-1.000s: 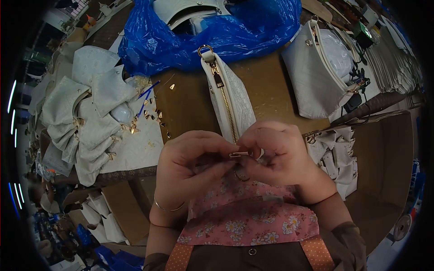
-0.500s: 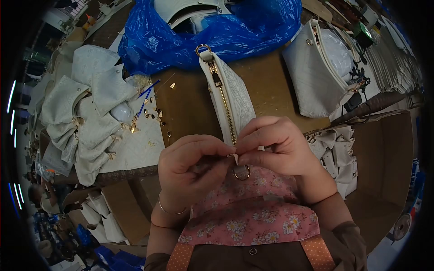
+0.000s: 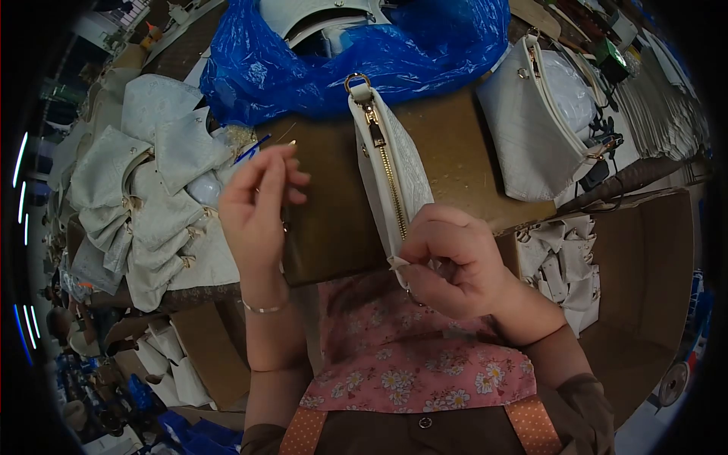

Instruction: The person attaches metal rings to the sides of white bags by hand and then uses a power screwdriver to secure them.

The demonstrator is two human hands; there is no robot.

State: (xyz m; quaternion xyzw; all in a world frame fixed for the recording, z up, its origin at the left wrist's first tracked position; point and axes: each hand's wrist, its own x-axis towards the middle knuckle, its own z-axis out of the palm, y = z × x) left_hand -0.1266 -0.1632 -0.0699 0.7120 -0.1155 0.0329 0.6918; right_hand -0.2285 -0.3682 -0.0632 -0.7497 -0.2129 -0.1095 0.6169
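Note:
A white textured handbag with a gold zipper and a gold ring at its far end stands in front of me, its near end toward my body. My right hand is closed, thumb and bent fingers pinching the bag's near end beside the zipper. Part of a ring at that end is hidden behind the fingers. My left hand is off the bag, raised over the table's left side. Its fingers are loosely bent and apart, with nothing visible in them. A small gold metal piece lies just beyond its fingertips.
White bag pieces are heaped at the left. A blue plastic bag with white bags inside lies at the back. Another white handbag stands at the right. A cardboard box holds white pieces below.
My left hand has let go of the handbag's near end and moved left and away from me. My right hand still pinches that end; the handbag's far end has shifted slightly right.

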